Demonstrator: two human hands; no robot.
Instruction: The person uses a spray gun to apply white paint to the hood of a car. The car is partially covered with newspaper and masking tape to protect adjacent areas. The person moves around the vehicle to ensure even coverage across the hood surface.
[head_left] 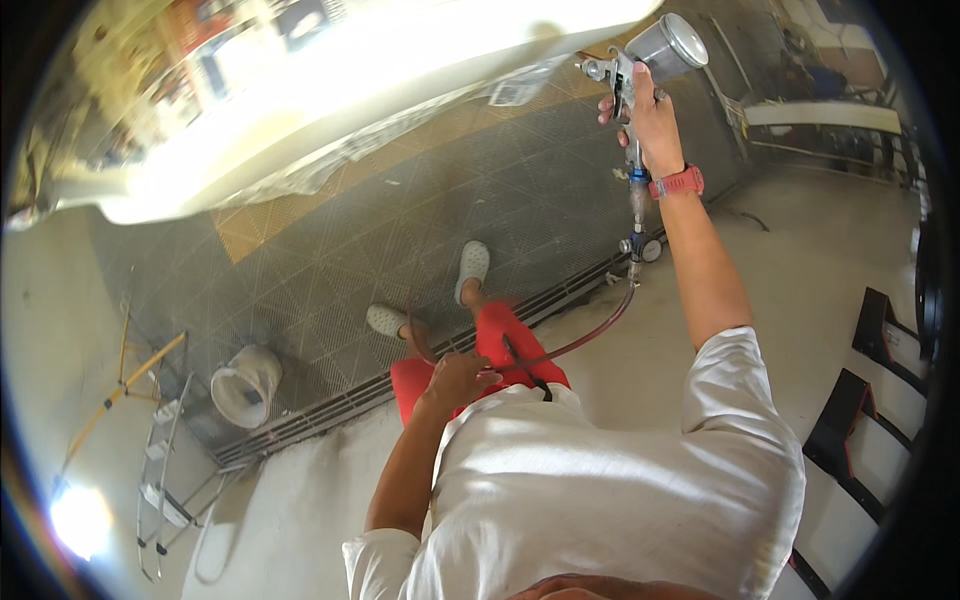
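At the upper right, my right hand (652, 125) is closed around a metal spray gun (618, 82) with a silver cup (668, 46) on top. Its nozzle points left, close to the end of a long, glossy white panel (390, 95) washed out by glare. Below the grip hang a fitting and a round pressure gauge (651, 250). From there a reddish hose (590, 335) curves down to my waist. My left hand (460, 380) is closed on the hose in front of my red trousers; its fingers are partly hidden.
Crumpled masking sheeting (330, 165) hangs along the panel's lower edge. Underfoot is a grated floor (330, 260). A white bucket (245, 385), a stepladder (160, 460), a yellow stand (120, 390) and a bright lamp (80, 522) are at the left. Black parts (840, 425) lie at the right.
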